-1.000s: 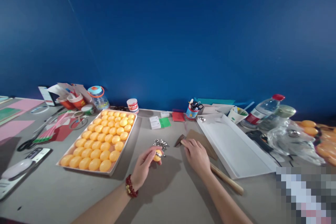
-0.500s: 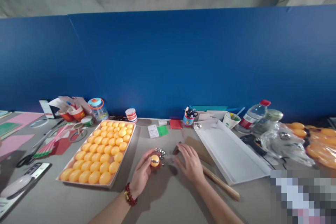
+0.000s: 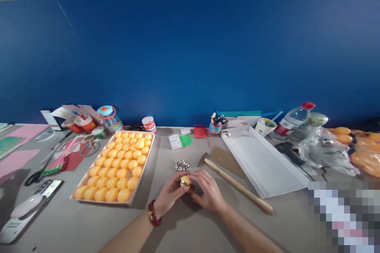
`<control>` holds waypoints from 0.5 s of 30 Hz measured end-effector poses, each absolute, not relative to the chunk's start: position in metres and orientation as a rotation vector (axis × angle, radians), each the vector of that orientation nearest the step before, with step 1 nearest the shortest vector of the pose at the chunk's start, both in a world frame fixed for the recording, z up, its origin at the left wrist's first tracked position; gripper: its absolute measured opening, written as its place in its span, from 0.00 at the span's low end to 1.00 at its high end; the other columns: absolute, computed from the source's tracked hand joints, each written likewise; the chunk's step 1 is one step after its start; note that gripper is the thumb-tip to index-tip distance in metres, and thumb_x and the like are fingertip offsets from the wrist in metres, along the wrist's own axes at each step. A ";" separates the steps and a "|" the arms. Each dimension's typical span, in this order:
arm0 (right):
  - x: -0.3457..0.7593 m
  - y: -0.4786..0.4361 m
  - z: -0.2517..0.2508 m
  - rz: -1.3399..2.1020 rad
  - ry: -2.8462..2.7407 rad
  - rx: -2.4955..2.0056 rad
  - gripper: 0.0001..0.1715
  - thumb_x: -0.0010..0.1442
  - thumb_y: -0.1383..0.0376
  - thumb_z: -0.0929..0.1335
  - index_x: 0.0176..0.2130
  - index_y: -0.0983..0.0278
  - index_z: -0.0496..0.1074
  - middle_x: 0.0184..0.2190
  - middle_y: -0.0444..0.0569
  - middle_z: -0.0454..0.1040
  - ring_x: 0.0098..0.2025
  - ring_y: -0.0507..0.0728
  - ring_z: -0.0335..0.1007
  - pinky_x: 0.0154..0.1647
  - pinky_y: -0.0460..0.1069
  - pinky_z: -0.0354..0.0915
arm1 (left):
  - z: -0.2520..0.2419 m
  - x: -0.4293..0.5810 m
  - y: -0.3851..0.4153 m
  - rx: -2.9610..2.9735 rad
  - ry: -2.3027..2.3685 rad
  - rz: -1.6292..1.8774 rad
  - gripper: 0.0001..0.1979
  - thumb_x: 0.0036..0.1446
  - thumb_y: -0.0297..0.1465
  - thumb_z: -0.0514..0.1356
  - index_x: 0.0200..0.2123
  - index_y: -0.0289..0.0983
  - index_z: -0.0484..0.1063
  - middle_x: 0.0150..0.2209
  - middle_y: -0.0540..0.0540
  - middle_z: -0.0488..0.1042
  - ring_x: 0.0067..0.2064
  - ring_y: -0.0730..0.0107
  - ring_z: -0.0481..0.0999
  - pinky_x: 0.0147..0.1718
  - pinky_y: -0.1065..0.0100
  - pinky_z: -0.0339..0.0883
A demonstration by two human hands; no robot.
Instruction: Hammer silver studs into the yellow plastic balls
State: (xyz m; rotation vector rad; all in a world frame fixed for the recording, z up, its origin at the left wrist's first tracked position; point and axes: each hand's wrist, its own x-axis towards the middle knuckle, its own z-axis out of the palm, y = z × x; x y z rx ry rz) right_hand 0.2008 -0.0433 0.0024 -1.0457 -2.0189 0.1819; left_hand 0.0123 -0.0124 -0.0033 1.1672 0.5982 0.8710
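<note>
An orange ball (image 3: 185, 182) with shiny metal pieces on it sits between my hands at the lower middle. My left hand (image 3: 170, 197), with a red bead bracelet at the wrist, grips the ball from the left. My right hand (image 3: 208, 192) is curled against the ball's right side, its fingertips partly hidden. Just beyond my hands lies a small pile of silvery metal pieces (image 3: 182, 165). A hammer (image 3: 240, 187) with a wooden handle rests to the right of my right hand, its head near a brown board (image 3: 227, 161).
A box of orange balls (image 3: 130, 201) stands at left, a white tray (image 3: 264, 166) at right. Behind are small white boxes (image 3: 175, 141), a pen cup (image 3: 215, 128) and a round tub (image 3: 149, 124). Scissors (image 3: 34, 178) lie far left; a bottle (image 3: 292, 121) and plastic bags (image 3: 326, 150) are right.
My right hand has moved left from the hammer head to the ball. My left hand has brought the ball slightly right, away from the metal pieces. The view has tilted down a little.
</note>
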 end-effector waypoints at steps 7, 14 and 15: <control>0.197 -0.046 0.004 0.107 -2.053 -1.076 0.20 0.58 0.68 0.65 0.52 0.62 0.64 0.45 0.56 0.74 0.49 0.62 0.71 0.50 0.60 0.67 | -0.005 0.017 -0.014 1.286 0.637 0.926 0.20 0.55 0.35 0.64 0.51 0.38 0.71 0.47 0.41 0.75 0.49 0.57 0.73 0.52 0.57 0.64; 0.195 -0.048 0.007 0.124 -2.055 -1.073 0.20 0.58 0.67 0.65 0.52 0.63 0.64 0.45 0.57 0.74 0.49 0.62 0.70 0.49 0.60 0.69 | -0.005 0.016 -0.016 1.267 0.665 0.922 0.21 0.53 0.35 0.65 0.50 0.38 0.72 0.45 0.42 0.76 0.45 0.59 0.73 0.48 0.60 0.66; 0.194 -0.048 0.007 0.115 -2.051 -1.072 0.20 0.59 0.67 0.66 0.51 0.63 0.65 0.45 0.57 0.74 0.49 0.62 0.70 0.49 0.59 0.69 | -0.006 0.017 -0.017 1.276 0.668 0.922 0.20 0.53 0.35 0.65 0.50 0.38 0.72 0.44 0.43 0.76 0.44 0.60 0.74 0.47 0.60 0.66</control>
